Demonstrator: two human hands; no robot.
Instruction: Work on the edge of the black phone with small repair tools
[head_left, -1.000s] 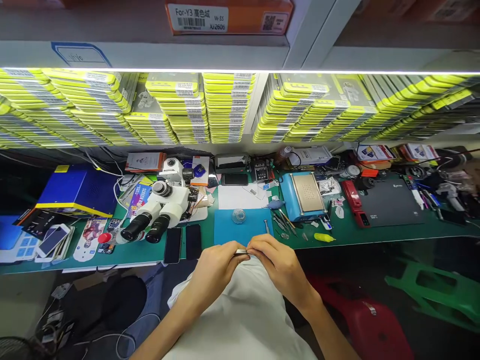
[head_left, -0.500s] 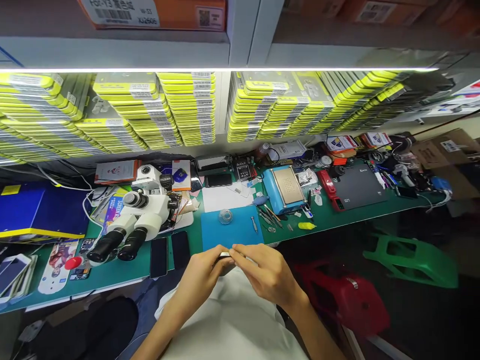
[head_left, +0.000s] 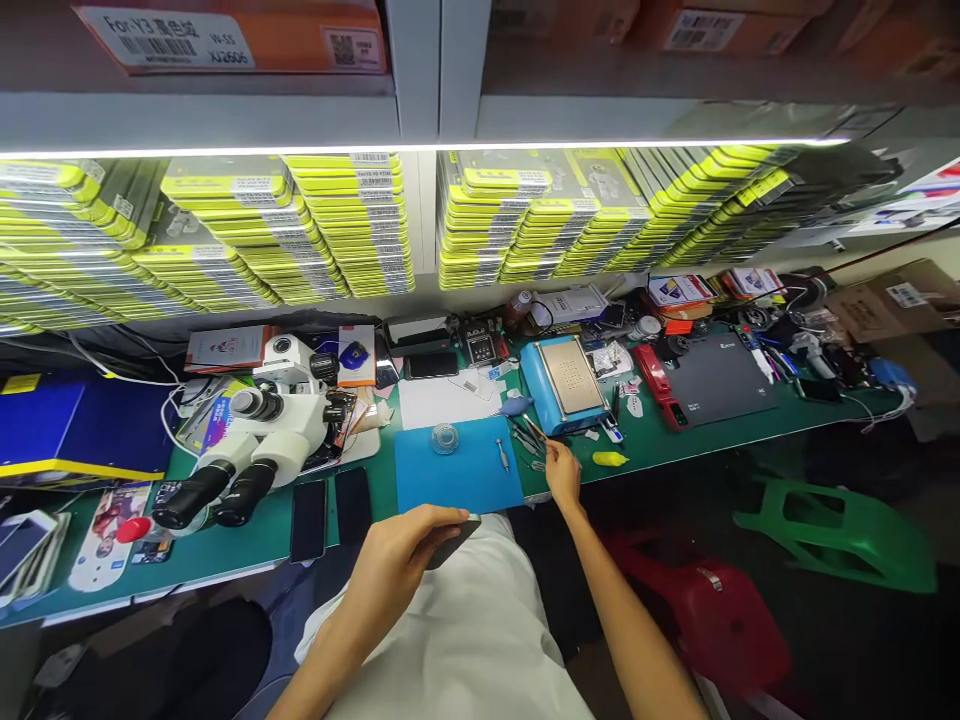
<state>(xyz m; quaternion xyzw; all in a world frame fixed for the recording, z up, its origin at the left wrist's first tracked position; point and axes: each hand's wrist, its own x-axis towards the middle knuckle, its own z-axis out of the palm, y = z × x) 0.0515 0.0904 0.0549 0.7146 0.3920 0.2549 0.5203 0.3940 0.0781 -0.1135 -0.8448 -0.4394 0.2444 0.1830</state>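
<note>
At the far left of the frame a blue box (head_left: 71,425) sits on the green table (head_left: 705,440), with a white microscope (head_left: 259,440) just right of it and two dark phones (head_left: 330,515) lying side by side below the microscope. In the lower middle, the left hand (head_left: 397,560) has its grip closed around a dark phone (head_left: 450,540), held flat above the person's white-clad lap at the near edge of the table, just below the blue mat (head_left: 457,475). A small clear round dish (head_left: 444,438) rests on that mat. Right of the mat, the right hand (head_left: 562,475) reaches out over the table edge, its fingertips pinched on a thin tweezer-like tool (head_left: 536,432) among other small tools; how firm the grip is cannot be told. Beyond it stands a blue heating plate (head_left: 566,385), then a black pad (head_left: 716,380). A green stool (head_left: 840,540) stands on the floor at the right.
</note>
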